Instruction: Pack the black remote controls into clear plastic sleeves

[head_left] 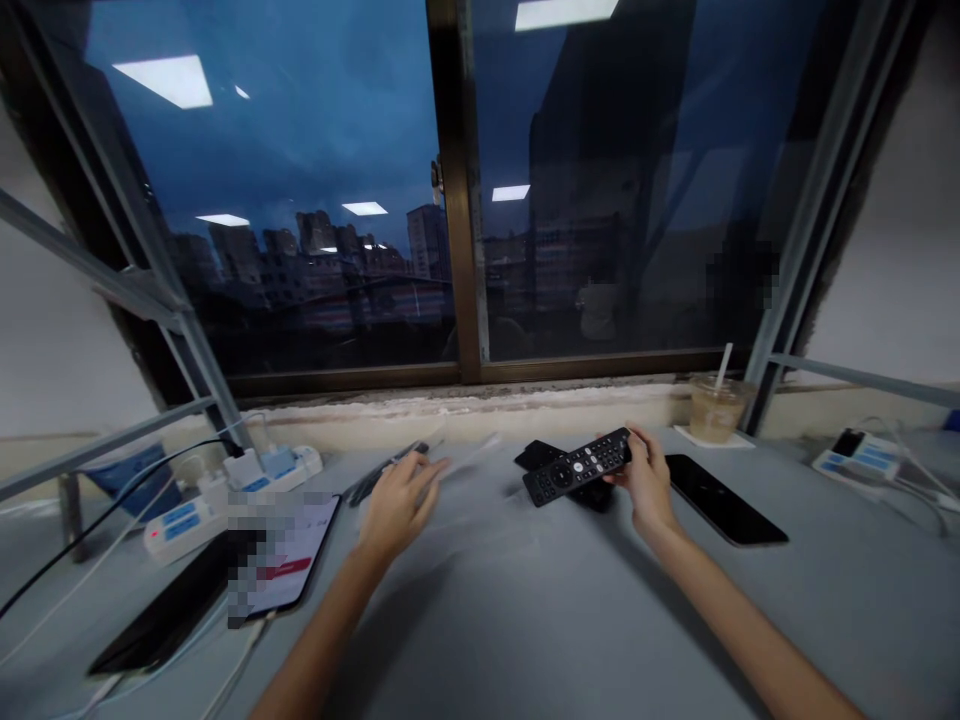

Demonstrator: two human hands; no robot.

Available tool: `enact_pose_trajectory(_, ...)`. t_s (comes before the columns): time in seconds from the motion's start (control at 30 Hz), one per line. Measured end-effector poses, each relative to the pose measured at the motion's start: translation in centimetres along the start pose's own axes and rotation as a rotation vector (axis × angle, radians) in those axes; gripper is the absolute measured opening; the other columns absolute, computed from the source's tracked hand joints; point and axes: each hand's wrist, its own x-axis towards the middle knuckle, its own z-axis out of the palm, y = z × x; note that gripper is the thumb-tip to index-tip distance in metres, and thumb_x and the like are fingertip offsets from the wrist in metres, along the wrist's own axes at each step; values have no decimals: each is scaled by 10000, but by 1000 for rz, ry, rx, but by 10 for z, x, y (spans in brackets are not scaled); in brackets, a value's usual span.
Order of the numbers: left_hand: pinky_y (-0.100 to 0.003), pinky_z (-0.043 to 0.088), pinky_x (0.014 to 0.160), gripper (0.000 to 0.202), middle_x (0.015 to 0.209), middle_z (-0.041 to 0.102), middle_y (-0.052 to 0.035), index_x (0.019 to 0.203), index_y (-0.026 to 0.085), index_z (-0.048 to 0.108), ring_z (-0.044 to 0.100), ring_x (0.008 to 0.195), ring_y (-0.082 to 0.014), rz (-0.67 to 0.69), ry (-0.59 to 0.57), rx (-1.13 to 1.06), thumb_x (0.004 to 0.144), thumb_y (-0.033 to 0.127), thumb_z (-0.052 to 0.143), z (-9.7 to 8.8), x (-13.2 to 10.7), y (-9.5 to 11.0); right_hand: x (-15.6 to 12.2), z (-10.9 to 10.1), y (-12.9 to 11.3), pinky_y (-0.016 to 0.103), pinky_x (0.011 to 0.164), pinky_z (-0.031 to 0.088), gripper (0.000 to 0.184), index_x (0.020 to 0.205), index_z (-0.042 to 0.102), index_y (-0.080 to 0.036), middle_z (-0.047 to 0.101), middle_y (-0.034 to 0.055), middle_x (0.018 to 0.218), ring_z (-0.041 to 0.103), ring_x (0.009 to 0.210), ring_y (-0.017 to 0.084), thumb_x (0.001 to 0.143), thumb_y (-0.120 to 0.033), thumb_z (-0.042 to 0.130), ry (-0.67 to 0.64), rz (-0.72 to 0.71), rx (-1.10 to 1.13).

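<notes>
My right hand (pixel 646 481) grips one end of a black remote control (pixel 576 466) and holds it tilted just above the grey table (pixel 525 620). A second dark remote (pixel 537 455) lies under it on the table. My left hand (pixel 399 502) reaches forward with its fingers stretched out and smeared by motion. It is close to some thin pale and dark items (pixel 409 460), perhaps a clear bag and a pen; whether it touches them is unclear.
A lit phone (pixel 289 553) and a dark tablet (pixel 172 610) lie at the left, with a white power strip (pixel 232 485) and cables behind. A black phone (pixel 724 498) lies right of my hand. An iced drink cup (pixel 716 405) stands by the window. Another power strip (pixel 862 455) sits far right.
</notes>
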Motion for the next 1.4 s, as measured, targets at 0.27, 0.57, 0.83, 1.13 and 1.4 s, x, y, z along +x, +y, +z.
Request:
enact_pose_trajectory(0.27,-357,406,865,381,1042,548,-74,1186,194,518,530,961,-190,49,-235,-166,851,198,336,6,-1,19,-2,1,4,250,459,535,373,1032,526,-224,582,20,919,579,551,110,699,-391,501,-16,-10,-12)
enact_pose_trajectory(0.57,-399,374,953,426,1185,500,-84,1176,245,528,482,1089,-236,120,-520,-351,773,382,555,12,-3,47,-5,5,10,304,565,582,284,906,395,-248,561,-21,871,619,572,115,667,-318,533,-74,141,36)
enact_pose_trajectory(0.83,-355,370,931,341,1071,549,-29,1050,240,557,510,1027,-179,75,-587,-390,724,151,515,14,-5,45,-13,8,23,321,582,564,284,721,399,-221,579,27,907,552,940,221,578,-345,610,-328,131,-127)
enact_pose_trajectory(1.13,-413,351,974,356,1231,471,-96,1109,193,498,440,1141,-234,11,-500,-379,832,414,469,21,-11,49,-13,-2,33,351,795,438,275,854,553,-213,611,11,872,571,859,195,586,-251,603,-653,-378,-796)
enact_pose_trajectory(1.4,-538,184,1057,470,1460,194,-109,1348,263,315,110,1345,-291,-43,-632,-398,910,431,280,42,-21,52,-33,4,22,336,712,454,269,951,633,-267,629,33,936,539,962,233,692,-275,558,-581,-544,-1217)
